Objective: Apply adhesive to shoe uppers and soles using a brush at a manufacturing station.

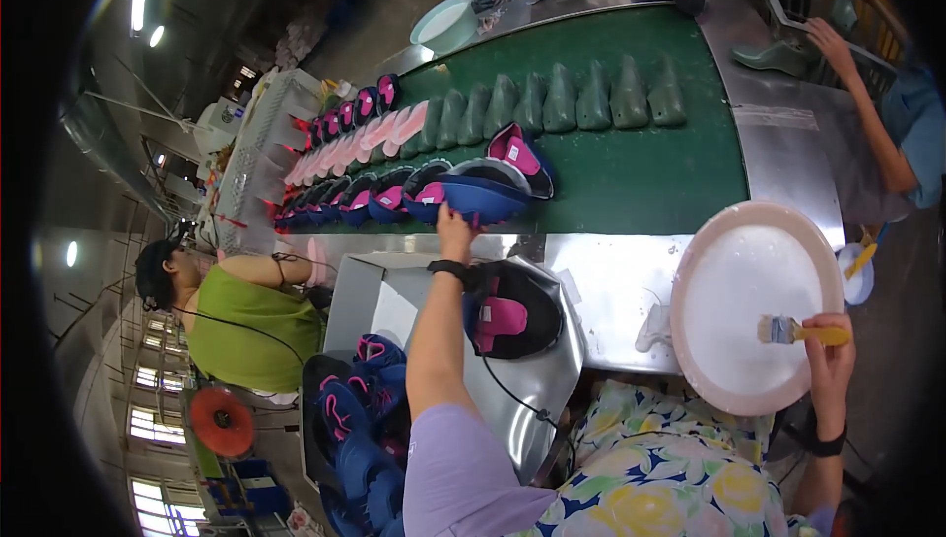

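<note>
Bare room opens on the green conveyor belt (641,182) to the right of a navy-blue fabric shoe upper (485,200), which lies by the belt's near edge. The pale-pink round basin (734,402) of white liquid overhangs the silver metal table (616,266). The left forearm partly covers a black shoe upper with a pink lining (537,315). The left hand (456,234) reaches forward to the navy upper, its grip impossible to tell. The right hand (830,348) grasps a yellow-handled flat brush (783,329) over the basin, bristles leftward.
</note>
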### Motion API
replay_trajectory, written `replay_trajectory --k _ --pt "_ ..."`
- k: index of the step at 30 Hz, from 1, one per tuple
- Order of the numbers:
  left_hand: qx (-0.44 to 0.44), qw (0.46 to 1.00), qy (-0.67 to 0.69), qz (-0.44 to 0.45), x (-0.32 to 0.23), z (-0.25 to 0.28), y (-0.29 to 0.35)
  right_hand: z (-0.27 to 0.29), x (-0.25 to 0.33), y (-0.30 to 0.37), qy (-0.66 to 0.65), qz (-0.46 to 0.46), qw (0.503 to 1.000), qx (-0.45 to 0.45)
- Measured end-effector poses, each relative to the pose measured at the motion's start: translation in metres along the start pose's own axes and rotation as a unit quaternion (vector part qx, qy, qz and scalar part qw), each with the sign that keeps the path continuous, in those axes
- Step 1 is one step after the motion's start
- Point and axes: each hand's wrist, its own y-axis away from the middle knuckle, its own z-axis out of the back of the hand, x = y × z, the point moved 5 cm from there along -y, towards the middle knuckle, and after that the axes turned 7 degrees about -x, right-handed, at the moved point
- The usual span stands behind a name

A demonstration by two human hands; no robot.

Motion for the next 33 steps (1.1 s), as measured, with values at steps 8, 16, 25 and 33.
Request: replay_trajectory --k 8,16,25,33 --pt "0.086 0.987 0.133 -0.011 0.012 0.031 -0.063 -0.014 -0.008 -0.022 0.029 -0.085 0.996 -0.011" --pt "0.028 0.985 0.141 0.095 0.106 -0.037 -0.149 -0.033 0.002 -0.040 0.084 -0.081 0.992 0.043" --pt "0.185 0.940 0.251 0.139 0.060 -0.046 -0.110 -0.022 0.003 -0.055 0.079 -0.113 0.990 0.004" --pt "0.031 0.976 0.172 0.130 0.115 0.001 -0.142 -0.025 -0.002 -0.057 0.120 -0.106 0.986 0.043"
